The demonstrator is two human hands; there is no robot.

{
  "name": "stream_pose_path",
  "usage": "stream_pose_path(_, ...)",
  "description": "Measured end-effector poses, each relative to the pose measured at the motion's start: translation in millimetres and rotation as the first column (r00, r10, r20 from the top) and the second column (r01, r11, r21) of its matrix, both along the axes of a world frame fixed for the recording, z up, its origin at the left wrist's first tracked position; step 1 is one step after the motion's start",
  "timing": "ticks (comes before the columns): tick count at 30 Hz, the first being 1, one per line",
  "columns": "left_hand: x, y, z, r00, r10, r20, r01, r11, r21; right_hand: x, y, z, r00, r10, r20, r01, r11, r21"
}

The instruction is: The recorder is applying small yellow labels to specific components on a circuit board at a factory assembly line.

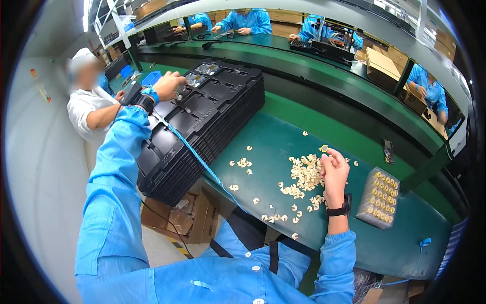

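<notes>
My right hand (334,175) pinches a small round part with a yellow rim (324,148) between thumb and fingertips. It is raised over a loose heap of small cream C-shaped pieces (305,173) on the green table. My left hand (169,87) reaches over the far left part of a stack of black plastic trays (200,119). Its fingers are closed at a tray pocket, on something small that I cannot make out. Beside those fingers, circuit boards (196,79) lie in the far pockets; the nearer pockets hold none.
Right of my right hand stands a clear holder (378,197) with rows of yellow-rimmed round parts. A dark circuit board (388,151) lies farther back. A blue coiled cord (195,154) runs from my left wrist across the trays. A person in white (88,101) stands at left; others work behind.
</notes>
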State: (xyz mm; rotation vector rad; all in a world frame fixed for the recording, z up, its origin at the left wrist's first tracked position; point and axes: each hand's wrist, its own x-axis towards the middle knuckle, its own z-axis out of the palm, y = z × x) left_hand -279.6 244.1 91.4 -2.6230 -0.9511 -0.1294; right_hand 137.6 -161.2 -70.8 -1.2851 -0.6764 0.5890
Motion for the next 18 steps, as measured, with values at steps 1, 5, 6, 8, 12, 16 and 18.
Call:
stream_pose_path(1,-1.4,-4.6,10.4,0.999,-0.008,-0.047,0.009,1.000,0.017,0.9,-0.3,-1.0,1.000,0.013,0.004,-0.013,1.000,-0.001)
stream_pose_path(5,0.0,-34.9,39.1,0.988,-0.145,0.048,0.140,0.986,0.094,6.2,-3.0,-3.6,0.999,0.030,0.038,-0.030,1.000,-0.006)
stream_pose_path(6,3.5,-42.6,42.2,0.955,-0.216,0.202,0.192,0.973,0.129,5.0,-2.9,-2.7,0.999,0.019,0.034,-0.019,1.000,-0.010)
stream_pose_path(8,37.7,-81.4,54.2,0.747,-0.280,0.602,0.278,0.955,0.100,-7.1,-5.4,13.2,0.998,-0.012,0.055,0.008,0.997,0.070)
stream_pose_path(12,140.1,-193.6,81.6,0.427,0.002,0.904,0.698,0.635,-0.331,-12.6,-16.8,26.8,0.999,0.016,0.044,-0.023,0.986,0.163)
stream_pose_path(16,221.9,-250.9,38.1,0.470,0.236,0.850,0.794,0.308,-0.525,-11.8,-10.6,25.5,0.995,0.084,0.055,-0.099,0.915,0.391)
stream_pose_path(18,257.1,-256.7,-3.1,0.534,0.437,0.724,0.754,0.141,-0.641,-8.2,-9.6,27.1,0.995,0.087,0.048,-0.099,0.884,0.456)
